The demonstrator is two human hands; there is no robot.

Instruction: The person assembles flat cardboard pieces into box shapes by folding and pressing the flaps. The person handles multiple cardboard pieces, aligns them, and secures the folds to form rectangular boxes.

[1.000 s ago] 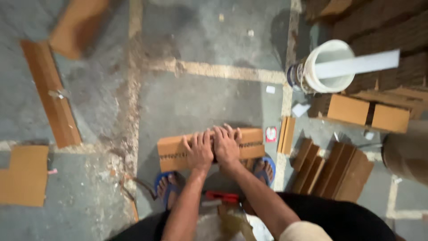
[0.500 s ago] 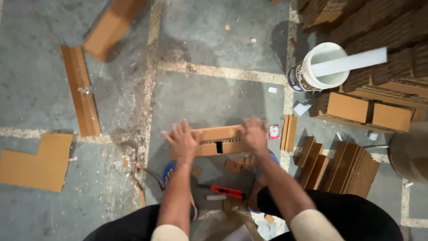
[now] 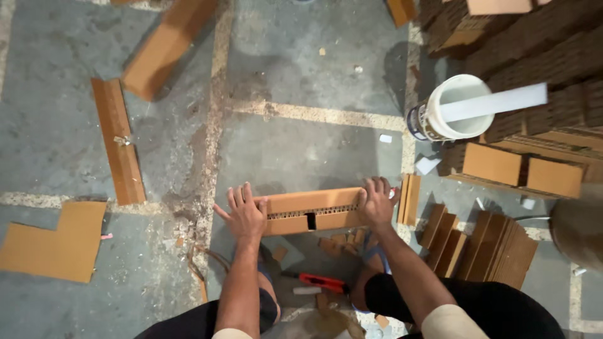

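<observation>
Grey concrete floor (image 3: 301,150), stained, crossed by pale lines. From left: L-shaped cardboard sheet (image 3: 53,242), long strip (image 3: 118,141), left hand (image 3: 244,216) flat against one end of a folded cardboard box (image 3: 314,210), right hand (image 3: 375,204) gripping the other, white bucket (image 3: 449,108), cardboard stacks (image 3: 524,169).

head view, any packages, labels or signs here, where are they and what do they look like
White bucket: right of centre on the floor, round, with a dark printed label band on its side and a white strip lying across its rim.
Cardboard box piece: on the floor at centre, long, brown and plain, left hand and right hand pressing its ends.
Cardboard stacks: right side, brown, unlabelled.
No signs or screens.
</observation>
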